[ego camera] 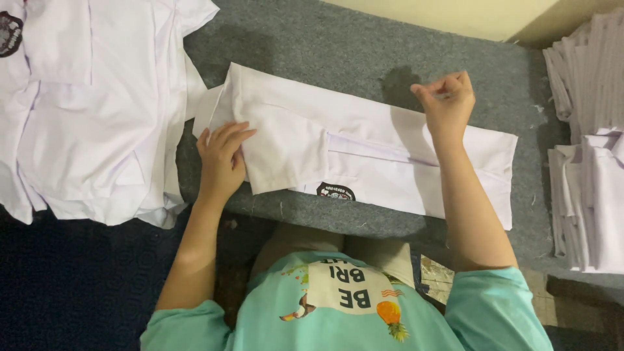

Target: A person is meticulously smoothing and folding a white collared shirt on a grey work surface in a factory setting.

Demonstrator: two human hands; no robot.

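Left hand (221, 159) flat, fingers (229, 135) released and spread, pressing down on a folded white shirt (364, 146). Shirt folded into a long narrow strip, running from under those fingers across the grey felt-like bench (338, 45) to beyond the right hand. Folded sleeve flap (286, 153) just beside the left fingertips, overlapping the strip's near edge. Small dark round badge (335, 192) near the strip's near edge, between the two hands, closer to the left one.

Right hand (447, 104) raised over the far edge of the strip, fingers (448, 86) clenched into a loose pinch, thumb against fingertips. Whether cloth is caught in that pinch: cannot tell; possibly a thin bit of fabric or thread, too small to make out. Dark shadow on the bench just beside the right hand, on the left-hand side.

Out past the left hand, an unfolded white shirt (84, 117) spread flat and rumpled, with a dark badge (9, 32) at its far corner, its edge nearly touching the folded strip's end. Out past the right hand, well apart, stacks of folded white shirts (591, 162), layered edges showing.

All cloth smooth, thin, matte white; bench covering coarse and grey. Teal sleeves at both arms, printed teal shirt front (351, 305) below.
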